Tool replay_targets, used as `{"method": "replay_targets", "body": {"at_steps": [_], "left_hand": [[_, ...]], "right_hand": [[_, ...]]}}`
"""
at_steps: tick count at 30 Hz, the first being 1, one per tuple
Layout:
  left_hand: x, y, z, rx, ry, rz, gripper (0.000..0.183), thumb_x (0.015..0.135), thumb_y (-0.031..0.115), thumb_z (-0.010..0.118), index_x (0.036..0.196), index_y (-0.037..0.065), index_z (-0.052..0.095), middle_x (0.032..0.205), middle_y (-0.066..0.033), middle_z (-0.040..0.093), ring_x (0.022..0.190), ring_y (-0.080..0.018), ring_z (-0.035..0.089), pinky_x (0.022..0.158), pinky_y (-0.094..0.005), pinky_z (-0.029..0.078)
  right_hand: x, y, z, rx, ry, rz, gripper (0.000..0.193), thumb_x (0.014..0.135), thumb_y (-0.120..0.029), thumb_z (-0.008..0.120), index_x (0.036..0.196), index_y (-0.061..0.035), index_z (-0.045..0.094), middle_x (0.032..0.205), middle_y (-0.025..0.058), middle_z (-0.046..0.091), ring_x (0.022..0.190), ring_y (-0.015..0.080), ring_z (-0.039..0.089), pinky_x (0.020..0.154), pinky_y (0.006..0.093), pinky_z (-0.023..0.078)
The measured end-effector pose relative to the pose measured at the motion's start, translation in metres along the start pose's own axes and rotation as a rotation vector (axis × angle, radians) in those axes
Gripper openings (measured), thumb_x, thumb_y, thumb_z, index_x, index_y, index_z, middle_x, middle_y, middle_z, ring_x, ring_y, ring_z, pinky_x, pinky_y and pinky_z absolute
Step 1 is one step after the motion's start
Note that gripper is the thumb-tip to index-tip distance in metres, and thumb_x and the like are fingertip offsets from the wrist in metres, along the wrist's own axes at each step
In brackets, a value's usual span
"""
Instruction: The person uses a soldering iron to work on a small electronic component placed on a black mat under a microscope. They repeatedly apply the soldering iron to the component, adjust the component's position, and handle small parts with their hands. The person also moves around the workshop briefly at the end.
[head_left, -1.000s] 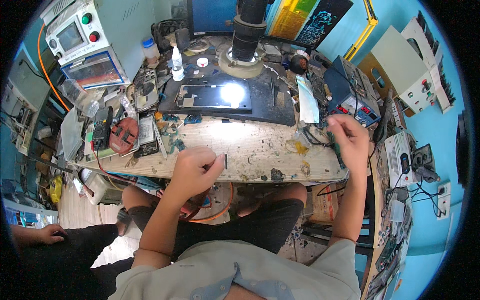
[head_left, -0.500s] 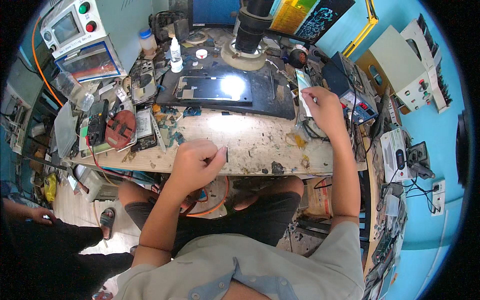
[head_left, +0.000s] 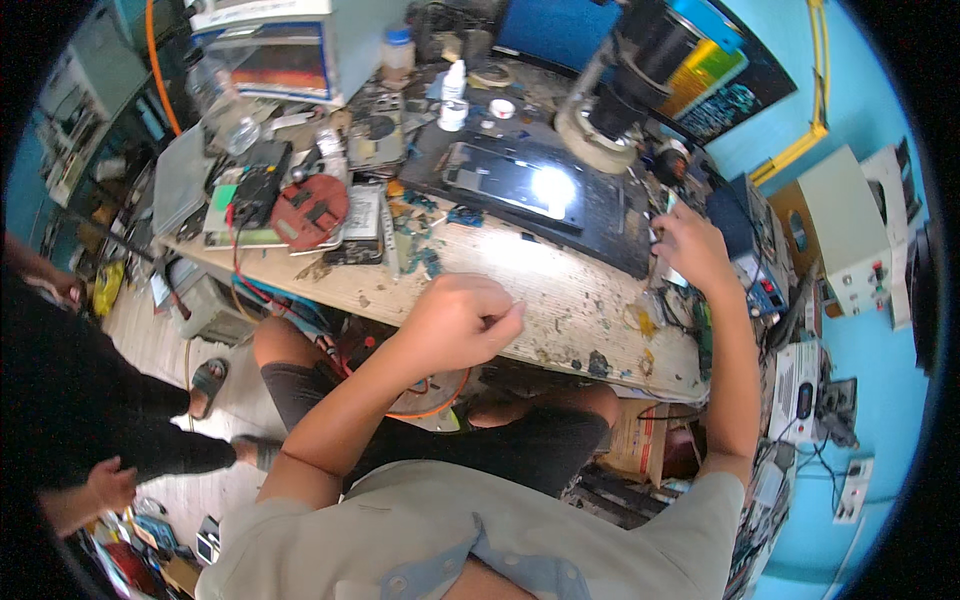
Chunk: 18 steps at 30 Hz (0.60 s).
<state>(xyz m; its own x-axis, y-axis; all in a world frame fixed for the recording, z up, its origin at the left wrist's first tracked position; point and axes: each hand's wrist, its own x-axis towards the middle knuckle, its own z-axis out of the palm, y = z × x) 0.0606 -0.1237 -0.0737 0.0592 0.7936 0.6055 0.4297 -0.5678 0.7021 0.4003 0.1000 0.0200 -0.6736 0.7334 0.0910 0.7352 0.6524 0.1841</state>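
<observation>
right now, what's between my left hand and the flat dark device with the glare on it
In the head view, brightly lit wooden tabletop lies next to the left hand, then the black mat's front strip before the flat dark device.

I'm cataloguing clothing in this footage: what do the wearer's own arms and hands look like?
The left hand and right hand are gloveless, with no watch or bracelet visible on either wrist. Both forearms are uncovered below short, pale grey fabric sleeves, belonging to a shirt with blue-grey buttoned trim.
</observation>
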Motion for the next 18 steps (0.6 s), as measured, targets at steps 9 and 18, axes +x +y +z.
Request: {"method": "replay_targets", "body": {"at_steps": [9,18], "left_hand": [[-0.001,0.000,-0.002,-0.022,0.010,0.010,0.041,0.096,0.012,0.076,0.062,0.003,0.056,0.060,-0.0136,0.053,0.058,-0.0356,0.058,0.058,-0.0479,0.045],[-0.003,0.002,-0.007,-0.005,-0.017,-0.032,0.041,0.096,0.012,0.076,0.062,0.002,0.055,0.061,-0.0143,0.053,0.059,-0.0352,0.059,0.058,-0.0474,0.045]], "right_hand": [[0.002,0.019,-0.010,0.146,0.274,-0.203,0.028,0.095,-0.015,0.083,0.118,-0.0041,0.069,0.128,0.0131,0.073,0.118,0.0320,0.070,0.099,0.0395,0.057],[0.073,-0.043,0.003,0.651,0.348,0.120,0.034,0.109,-0.025,0.073,0.130,0.0006,0.067,0.119,0.0180,0.078,0.108,0.0276,0.076,0.096,0.0365,0.057]]}}
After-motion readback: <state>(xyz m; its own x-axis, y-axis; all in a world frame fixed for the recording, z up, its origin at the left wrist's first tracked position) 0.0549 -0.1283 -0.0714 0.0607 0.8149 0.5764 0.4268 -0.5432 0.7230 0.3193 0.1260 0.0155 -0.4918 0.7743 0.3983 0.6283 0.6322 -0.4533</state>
